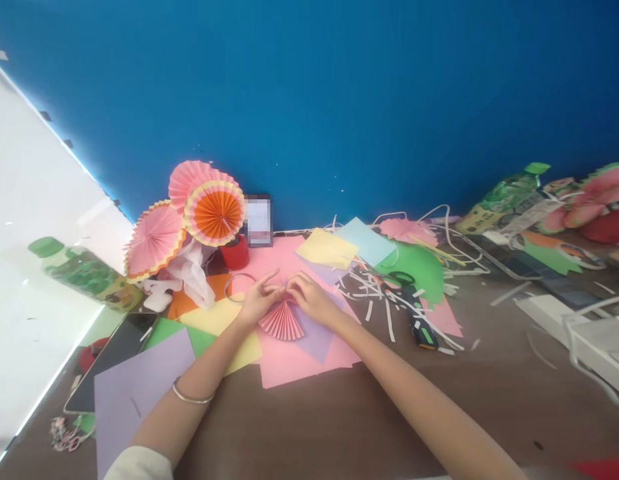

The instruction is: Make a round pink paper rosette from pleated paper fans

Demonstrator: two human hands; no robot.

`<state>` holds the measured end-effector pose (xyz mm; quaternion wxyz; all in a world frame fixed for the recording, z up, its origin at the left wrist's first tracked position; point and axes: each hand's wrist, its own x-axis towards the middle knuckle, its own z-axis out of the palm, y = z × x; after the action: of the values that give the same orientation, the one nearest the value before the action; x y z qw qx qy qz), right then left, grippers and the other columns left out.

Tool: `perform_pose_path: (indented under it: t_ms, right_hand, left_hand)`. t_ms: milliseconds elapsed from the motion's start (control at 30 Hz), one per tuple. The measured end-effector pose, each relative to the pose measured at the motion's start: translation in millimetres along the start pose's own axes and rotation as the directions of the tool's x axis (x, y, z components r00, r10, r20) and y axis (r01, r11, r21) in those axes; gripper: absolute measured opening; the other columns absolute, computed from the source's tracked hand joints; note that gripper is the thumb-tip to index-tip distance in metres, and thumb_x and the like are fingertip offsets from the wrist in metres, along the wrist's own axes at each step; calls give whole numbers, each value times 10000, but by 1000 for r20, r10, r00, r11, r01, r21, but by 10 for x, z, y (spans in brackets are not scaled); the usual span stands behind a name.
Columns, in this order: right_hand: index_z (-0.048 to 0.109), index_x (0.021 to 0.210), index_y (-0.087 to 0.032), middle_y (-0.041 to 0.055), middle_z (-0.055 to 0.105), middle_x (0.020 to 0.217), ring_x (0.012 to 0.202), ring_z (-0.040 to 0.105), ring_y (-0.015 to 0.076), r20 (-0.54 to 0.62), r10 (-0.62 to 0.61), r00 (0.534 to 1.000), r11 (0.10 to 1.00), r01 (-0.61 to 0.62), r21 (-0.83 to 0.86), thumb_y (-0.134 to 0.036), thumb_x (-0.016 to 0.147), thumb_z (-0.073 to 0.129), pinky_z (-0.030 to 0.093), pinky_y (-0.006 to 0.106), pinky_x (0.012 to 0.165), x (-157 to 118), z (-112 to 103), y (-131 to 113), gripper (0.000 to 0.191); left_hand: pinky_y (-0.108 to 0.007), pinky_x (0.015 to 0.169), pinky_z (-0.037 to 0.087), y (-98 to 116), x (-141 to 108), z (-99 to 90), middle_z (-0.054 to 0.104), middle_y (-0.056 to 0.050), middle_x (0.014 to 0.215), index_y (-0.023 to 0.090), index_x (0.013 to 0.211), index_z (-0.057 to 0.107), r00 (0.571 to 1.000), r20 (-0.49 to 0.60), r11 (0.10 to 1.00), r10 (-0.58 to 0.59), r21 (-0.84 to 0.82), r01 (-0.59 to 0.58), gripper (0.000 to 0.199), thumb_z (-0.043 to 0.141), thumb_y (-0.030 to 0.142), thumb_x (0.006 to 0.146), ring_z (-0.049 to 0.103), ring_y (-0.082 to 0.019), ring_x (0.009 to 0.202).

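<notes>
A pink pleated paper fan hangs with its folds spread downward, over the sheets in the middle of the table. My left hand pinches near the fan's narrow top end, one finger stretched up and away. From the other side my right hand has its fingertips closed at the same gathered end, almost touching the left ones. The fingers hide the tip of the fan. Under both hands lie pink paper and a purple sheet. A ring of tape lies just left of my left hand.
Finished paper rosettes stand at the back left by a red cup. Scissors, a utility knife and white paper strips lie right. A bottle and a dark tablet are left. Behind rises a blue wall.
</notes>
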<state>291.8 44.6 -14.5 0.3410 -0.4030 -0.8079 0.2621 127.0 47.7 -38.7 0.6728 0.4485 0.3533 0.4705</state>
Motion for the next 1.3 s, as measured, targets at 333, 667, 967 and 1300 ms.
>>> perform_pose_path:
  t_ms: [333, 667, 967, 1300]
  right_hand:
    - [480, 677, -205, 24, 525, 779, 845, 503, 180, -112, 108, 988, 993, -100, 68, -121, 790, 441, 406, 339, 781, -64, 137, 37, 146]
    - [558, 666, -207, 47, 550, 915, 976, 480, 206, -191, 92, 977, 996, -89, 23, -155, 755, 544, 390, 401, 863, -83, 251, 35, 105]
    - [602, 659, -211, 56, 565, 914, 947, 496, 214, -208, 67, 976, 997, -73, -22, -126, 703, 570, 412, 407, 837, -97, 216, 64, 100]
    - [675, 683, -202, 41, 642, 843, 876, 554, 190, -54, 166, 985, 986, -166, -14, -162, 705, 627, 411, 360, 815, 75, 37, 143, 66]
  left_hand:
    - [-297, 728, 515, -65, -5, 2, 705, -78, 823, 109, 1179, 507, 992, -95, 972, 77, 229, -54, 578, 674, 347, 681, 648, -162, 737]
    - [-314, 742, 521, -65, -8, -30, 709, -85, 829, 108, 1123, 541, 984, -143, 953, 103, 298, -56, 515, 678, 323, 675, 658, -183, 775]
    - [-324, 744, 511, -71, 1, -20, 705, -81, 820, 113, 1083, 553, 983, -150, 965, 106, 253, -65, 470, 682, 293, 669, 655, -177, 757]
    - [-338, 775, 500, -68, -9, -9, 700, -79, 840, 136, 1083, 564, 979, -105, 918, 176, 377, -125, 395, 615, 308, 731, 651, -181, 786]
